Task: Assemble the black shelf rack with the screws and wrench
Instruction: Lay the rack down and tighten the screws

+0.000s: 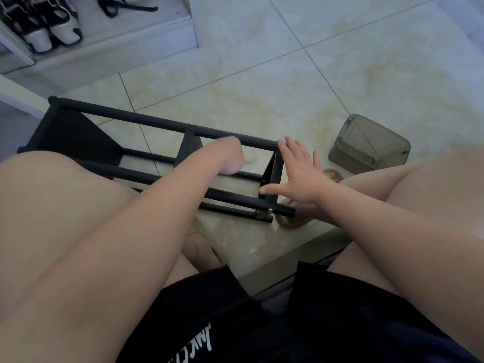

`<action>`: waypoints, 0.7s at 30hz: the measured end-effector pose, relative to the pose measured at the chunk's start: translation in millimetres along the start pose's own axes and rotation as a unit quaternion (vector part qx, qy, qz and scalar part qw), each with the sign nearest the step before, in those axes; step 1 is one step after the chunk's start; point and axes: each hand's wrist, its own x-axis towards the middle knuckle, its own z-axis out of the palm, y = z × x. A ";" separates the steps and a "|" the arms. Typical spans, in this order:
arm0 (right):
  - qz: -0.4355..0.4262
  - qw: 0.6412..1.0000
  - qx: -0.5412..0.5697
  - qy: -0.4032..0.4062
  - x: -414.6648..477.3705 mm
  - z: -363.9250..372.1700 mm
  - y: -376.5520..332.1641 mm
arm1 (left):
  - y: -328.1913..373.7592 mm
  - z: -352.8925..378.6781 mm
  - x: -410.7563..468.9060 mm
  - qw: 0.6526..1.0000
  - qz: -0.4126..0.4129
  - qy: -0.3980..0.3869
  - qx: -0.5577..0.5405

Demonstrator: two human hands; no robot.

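Floor [340, 61]: pale glossy tiles are carrying the rack, a box and the person's feet.
Rack [131, 117]: the black shelf rack is lying on its side on the tiles between the person's knees, its long bars running from upper left to lower right.
Shorts [235, 323]: black cloth with white lettering is filling the bottom edge, with bare thighs spreading out on both sides.
Shoe shelf [157, 30]: a white unit is standing at the top left, holding black and white shoes [52, 24].
Box [369, 145]: a grey-green see-through container is sitting upside down on the floor, just right of the rack and apart from it.
Right hand [301, 169]: it is lying flat with fingers spread against the rack's right end frame, the thumb touching the end panel, grasping nothing.
Left hand [230, 158]: it is reaching down between the bars with fingers curled under; blur is hiding whether it is holding anything.
Screw [269, 210]: a silver head is showing at the rack's near right corner.
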 end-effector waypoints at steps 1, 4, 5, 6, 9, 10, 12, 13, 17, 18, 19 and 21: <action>0.010 1.000 0.001 0.024 7.0 -6.9 1.0 | 0.4 -8.3 4.5 0.998 0.004 0.062 -0.010; 0.030 0.999 -0.029 -0.005 31.3 -29.2 1.9 | 4.3 -25.8 22.5 0.989 0.020 0.144 0.020; 0.029 0.998 -0.037 -0.030 40.4 -35.5 1.7 | 4.2 -29.7 30.7 0.991 0.026 0.128 0.043; 0.025 0.998 -0.041 -0.047 49.6 -40.9 1.8 | 2.1 -32.6 39.4 0.992 0.030 0.103 0.061; 0.029 0.996 -0.047 -0.069 74.2 -57.8 1.6 | -11.3 -39.3 60.3 0.997 0.026 0.052 0.044; 0.034 0.995 -0.050 -0.079 81.2 -63.1 1.5 | -16.9 -40.2 65.8 0.998 0.022 0.051 0.025; 0.040 0.992 -0.058 -0.108 94.1 -71.1 1.4 | -25.1 -40.6 76.1 0.999 0.017 0.042 0.000; 0.043 0.990 -0.060 -0.120 100.2 -73.6 2.1 | -27.5 -40.9 81.8 0.999 0.016 0.033 -0.008; 0.037 0.989 -0.063 -0.130 122.0 -88.5 4.6 | -29.0 -43.8 104.0 0.998 0.011 0.061 -0.026; 0.033 0.990 -0.058 -0.123 126.9 -94.7 5.4 | -29.0 -45.0 106.9 0.996 0.006 0.087 -0.029; 0.029 0.992 -0.050 -0.111 131.2 -101.0 6.3 | -29.2 -46.5 109.4 0.993 0.005 0.116 -0.032; 0.016 0.996 -0.028 -0.078 137.6 -114.0 8.5 | -30.9 -50.6 114.8 0.983 0.016 0.180 -0.035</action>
